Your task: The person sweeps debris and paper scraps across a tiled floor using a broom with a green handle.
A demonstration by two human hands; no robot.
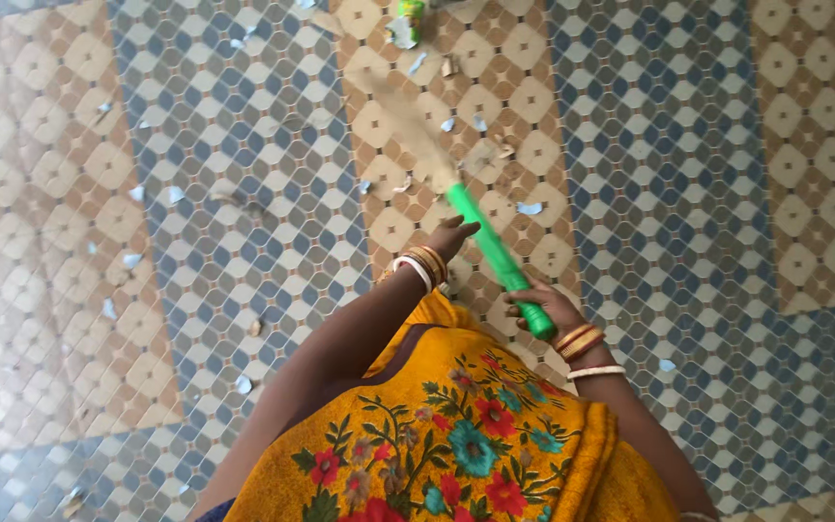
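The right hand [545, 307] was closed around the lower end of the green handle of a broom [495, 253], gripping it just above the hem of a yellow embroidered garment [456, 435], with bangles at that wrist. The broom ran up and to the left from that grip, its handle crossing over the brown-and-cream band of the tiled floor [688, 174], and its pale bristle head [413, 126] was blurred, spread low over the tiles toward the top edge of the floor in view. The left hand [451, 237] was beside the handle, higher up than the right one, wrist bent back, bangles stacked at the wrist; I cannot tell whether its fingers were closed on the handle or only resting near it. The broom looked light, with a stiff, smooth plastic handle that could slip in a loose grip and soft, springy bristles that would bend against the floor; the handle's lower end, where the right hand sat, seemed the sound place to hold it. Both forearms reached forward and down from the body. Small scraps of pale paper [530, 207] lay scattered over the tiles around the bristles, and a green-and-white wrapper [406, 21] lay near the top edge.
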